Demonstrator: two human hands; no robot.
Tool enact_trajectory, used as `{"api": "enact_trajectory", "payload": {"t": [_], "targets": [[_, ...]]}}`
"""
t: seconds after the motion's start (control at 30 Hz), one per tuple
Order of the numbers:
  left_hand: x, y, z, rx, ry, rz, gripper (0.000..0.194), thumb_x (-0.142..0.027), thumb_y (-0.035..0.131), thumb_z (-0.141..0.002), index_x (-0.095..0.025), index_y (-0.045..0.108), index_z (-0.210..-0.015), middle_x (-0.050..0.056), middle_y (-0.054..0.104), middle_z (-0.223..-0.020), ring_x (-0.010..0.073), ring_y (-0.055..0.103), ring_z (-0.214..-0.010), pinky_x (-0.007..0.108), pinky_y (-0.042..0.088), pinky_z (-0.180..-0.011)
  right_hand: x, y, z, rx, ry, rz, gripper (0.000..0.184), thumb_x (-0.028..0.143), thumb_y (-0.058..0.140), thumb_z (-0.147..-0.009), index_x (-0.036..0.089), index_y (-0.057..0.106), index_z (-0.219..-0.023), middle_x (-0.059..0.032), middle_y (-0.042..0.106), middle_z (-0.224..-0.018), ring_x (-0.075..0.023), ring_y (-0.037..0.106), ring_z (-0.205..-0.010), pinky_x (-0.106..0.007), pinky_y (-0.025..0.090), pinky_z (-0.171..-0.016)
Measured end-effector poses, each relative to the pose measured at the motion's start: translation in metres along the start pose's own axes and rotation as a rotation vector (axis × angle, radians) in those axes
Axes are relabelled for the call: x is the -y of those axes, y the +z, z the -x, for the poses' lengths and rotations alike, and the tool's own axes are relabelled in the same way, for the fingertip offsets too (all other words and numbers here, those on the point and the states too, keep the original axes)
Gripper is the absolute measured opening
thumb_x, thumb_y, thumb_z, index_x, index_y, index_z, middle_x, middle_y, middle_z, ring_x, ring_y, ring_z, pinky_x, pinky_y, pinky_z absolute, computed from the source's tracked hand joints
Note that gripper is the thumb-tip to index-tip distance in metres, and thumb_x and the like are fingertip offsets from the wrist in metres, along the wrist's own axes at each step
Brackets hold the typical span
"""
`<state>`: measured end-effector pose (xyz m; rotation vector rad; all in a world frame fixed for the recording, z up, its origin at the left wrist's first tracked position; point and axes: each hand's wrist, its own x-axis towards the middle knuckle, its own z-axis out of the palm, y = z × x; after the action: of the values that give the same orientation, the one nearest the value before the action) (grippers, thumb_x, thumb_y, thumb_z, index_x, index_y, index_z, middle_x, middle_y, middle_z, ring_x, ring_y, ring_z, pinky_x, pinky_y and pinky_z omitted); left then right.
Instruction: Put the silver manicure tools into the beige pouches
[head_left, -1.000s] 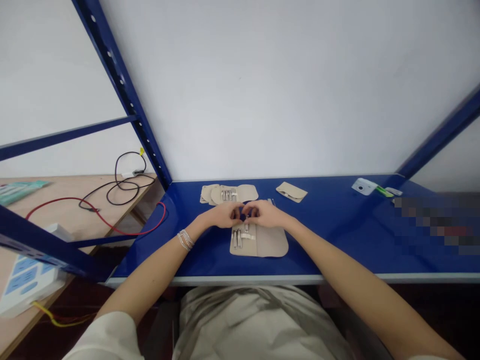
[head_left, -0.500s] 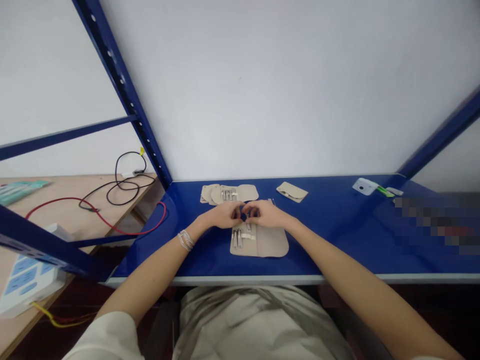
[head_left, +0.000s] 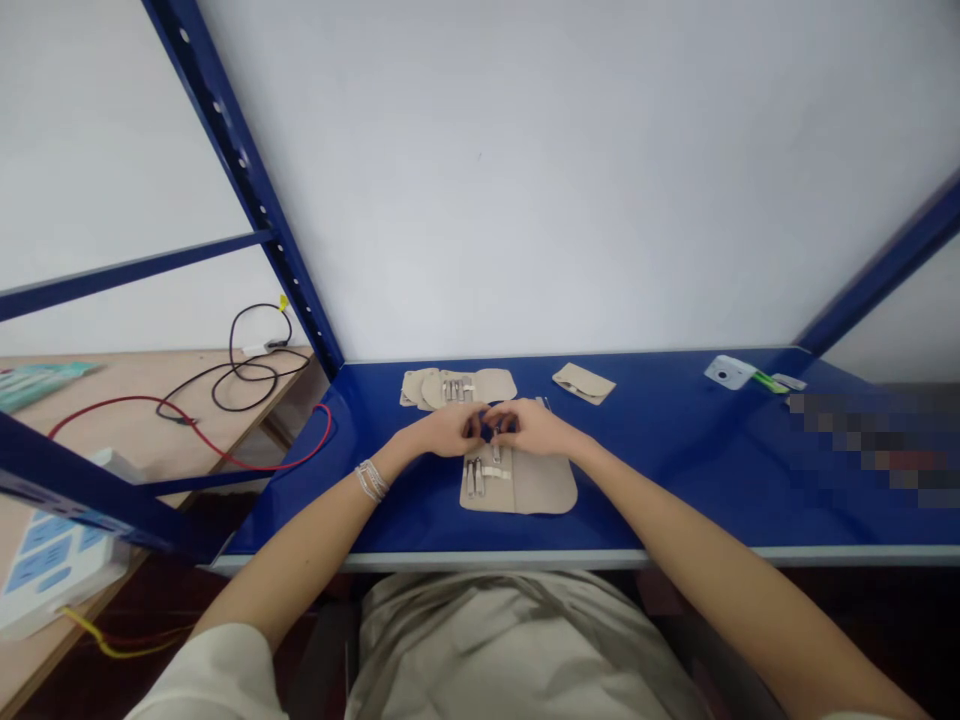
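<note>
Your fingertips (head_left: 475, 422) of both hands are drawn together, pinched close over the top edge of the near pouch. Between them a small dark-blue patch shows, and you cannot tell from this view whether it is a held object or the shelf showing through. Your left hand (head_left: 444, 430) and right hand (head_left: 535, 430) angle in from either side, palms down, and your left wrist carries thin silver bracelets (head_left: 371, 481).

Under your hands lies an open beige fabric pouch (head_left: 544, 483), with slim metal manicure tools (head_left: 472, 478) held upright in its white loops on the left half; the right flap is bare. Just past your right hand, a small metal tip (head_left: 546, 403) sticks out from behind it. Beyond that, a second open beige pouch (head_left: 495, 385) holds a similar row of metal tools (head_left: 454, 390), and a small folded beige pouch (head_left: 583, 384) lies to its right.

All of this sits on a blue steel shelf (head_left: 675, 490), with a white camera-like device (head_left: 724, 372) far to the right. Set against the picture from a second ago, your hands and the pouches lie almost exactly as they did.
</note>
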<state>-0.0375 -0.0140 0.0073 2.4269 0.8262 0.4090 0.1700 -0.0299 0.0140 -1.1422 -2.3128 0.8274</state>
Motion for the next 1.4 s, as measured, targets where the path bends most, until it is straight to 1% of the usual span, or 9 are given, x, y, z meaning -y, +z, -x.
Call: {"api": "enact_trajectory", "payload": {"t": [0.17, 0.3, 0.47, 0.63, 0.83, 0.97, 1.13, 1.23, 1.4], "targets": [[0.005, 0.002, 0.0, -0.008, 0.01, 0.041, 0.049, -0.015, 0.06, -0.072, -0.014, 0.046, -0.119, -0.001, 0.061, -0.073, 0.0124, 0.055, -0.062, 0.024, 0.043, -0.061, -0.002, 0.002, -0.001, -0.074, 0.0, -0.08, 0.03, 0.013, 0.07, -0.069, 0.017, 0.069, -0.099, -0.0065, 0.072, -0.1, -0.0184, 0.066, -0.084, -0.028, 0.053, -0.076], [0.006, 0.003, 0.0, -0.023, 0.008, 0.062, 0.043, -0.016, 0.061, -0.072, -0.014, 0.047, -0.113, -0.001, 0.062, -0.074, 0.0125, 0.055, -0.061, 0.024, 0.043, -0.06, -0.002, 0.003, -0.001, -0.127, -0.008, -0.133, 0.031, 0.012, 0.071, -0.068, 0.016, 0.068, -0.1, -0.008, 0.069, -0.105, -0.0165, 0.066, -0.081, -0.028, 0.054, -0.074], [0.0, 0.001, 0.001, -0.037, -0.024, 0.075, 0.04, -0.03, 0.064, -0.077, -0.014, 0.052, -0.111, 0.002, 0.064, -0.076, 0.013, 0.056, -0.061, 0.024, 0.044, -0.058, -0.002, 0.001, -0.001, -0.207, -0.087, -0.118, 0.034, 0.01, 0.068, -0.069, 0.017, 0.067, -0.102, -0.008, 0.066, -0.105, -0.0158, 0.064, -0.08, -0.03, 0.053, -0.076], [-0.003, 0.004, -0.001, -0.062, -0.061, 0.043, 0.028, -0.039, 0.061, -0.082, -0.014, 0.064, -0.092, 0.002, 0.063, -0.071, 0.0111, 0.053, -0.058, 0.023, 0.041, -0.055, -0.001, 0.002, -0.001, -0.256, -0.154, -0.108, 0.032, 0.01, 0.066, -0.069, 0.018, 0.068, -0.1, -0.0063, 0.063, -0.099, -0.0152, 0.063, -0.077, -0.031, 0.052, -0.074], [-0.001, 0.011, -0.005, -0.18, -0.019, 0.031, 0.025, -0.038, 0.061, -0.083, -0.013, 0.065, -0.081, 0.0, 0.056, -0.062, 0.0098, 0.049, -0.054, 0.022, 0.038, -0.054, -0.003, 0.005, -0.001, -0.288, -0.185, -0.119, 0.031, 0.012, 0.066, -0.07, 0.017, 0.067, -0.1, -0.0065, 0.064, -0.099, -0.0155, 0.063, -0.078, -0.03, 0.053, -0.075], [0.001, 0.014, -0.006, -0.233, 0.001, 0.054, 0.026, -0.037, 0.058, -0.085, -0.013, 0.065, -0.079, 0.0, 0.058, -0.063, 0.0097, 0.049, -0.055, 0.021, 0.039, -0.055, -0.005, 0.005, -0.002, -0.325, -0.156, -0.099, 0.036, 0.014, 0.068, -0.071, 0.017, 0.065, -0.106, -0.0073, 0.066, -0.098, -0.0165, 0.064, -0.079, -0.031, 0.054, -0.073], [0.003, 0.015, -0.007, -0.37, 0.011, 0.08, 0.027, -0.039, 0.058, -0.086, -0.013, 0.063, -0.08, 0.001, 0.058, -0.065, 0.0094, 0.049, -0.054, 0.022, 0.04, -0.053, -0.007, 0.005, -0.002, -0.331, -0.051, -0.167, 0.042, 0.023, 0.069, -0.074, 0.018, 0.059, -0.114, -0.0043, 0.069, -0.086, -0.016, 0.067, -0.071, -0.03, 0.055, -0.07], [0.002, 0.015, -0.007, -0.414, 0.017, 0.088, 0.024, -0.037, 0.059, -0.086, -0.014, 0.063, -0.083, 0.001, 0.06, -0.068, 0.0095, 0.05, -0.055, 0.022, 0.042, -0.054, -0.005, 0.005, -0.002, -0.343, -0.019, -0.179, 0.036, 0.025, 0.069, -0.075, 0.018, 0.061, -0.109, -0.004, 0.071, -0.081, -0.0172, 0.068, -0.071, -0.029, 0.055, -0.069], [-0.003, 0.014, -0.007, -0.476, 0.036, 0.029, 0.019, -0.033, 0.06, -0.085, -0.014, 0.062, -0.084, 0.002, 0.06, -0.073, 0.0101, 0.051, -0.059, 0.023, 0.044, -0.057, 0.001, 0.003, -0.001, -0.369, 0.009, -0.153, 0.017, 0.027, 0.071, -0.074, 0.016, 0.067, -0.086, -0.0067, 0.073, -0.079, -0.019, 0.068, -0.071, -0.029, 0.054, -0.068]]}}
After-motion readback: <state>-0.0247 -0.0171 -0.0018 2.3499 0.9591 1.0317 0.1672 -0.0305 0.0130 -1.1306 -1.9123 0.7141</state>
